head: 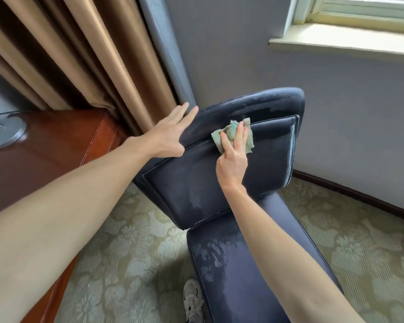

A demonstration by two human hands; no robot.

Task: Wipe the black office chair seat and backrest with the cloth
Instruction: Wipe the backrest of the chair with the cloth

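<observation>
Your right hand [232,164] lies flat on the green cloth [231,131], its fingers [239,136] straight and slightly spread, pressing the cloth against the front face of the backrest [219,183]. They are not curled round it; whether your thumb tucks under the cloth, you cannot tell from here. The cloth is bunched and sits high on the backrest, right on the seam where the padded top roll meets the main panel, a little left of the middle.

Your left hand [167,134] is open too, with the fingers [184,115] stretched out and the palm laid against the upper left edge of the backrest, the fingertips reaching past its top corner.

The black office chair [285,141] is tilted in your view, its backrest leaning away from you and its seat [254,264] running down towards the lower edge. Both surfaces carry pale, patchy smears (plainest on the near part of the seat and along the top roll).

To your left stands a reddish wooden desk [51,145] with a round metal base [5,134] resting on it, and a bronze curtain [68,54] hangs behind. A windowsill [348,43] juts from the grey wall [313,101] at upper right. The chair stands on a green patterned carpet [131,252], and one pale shoe [193,299] shows just beside the seat's left edge.
</observation>
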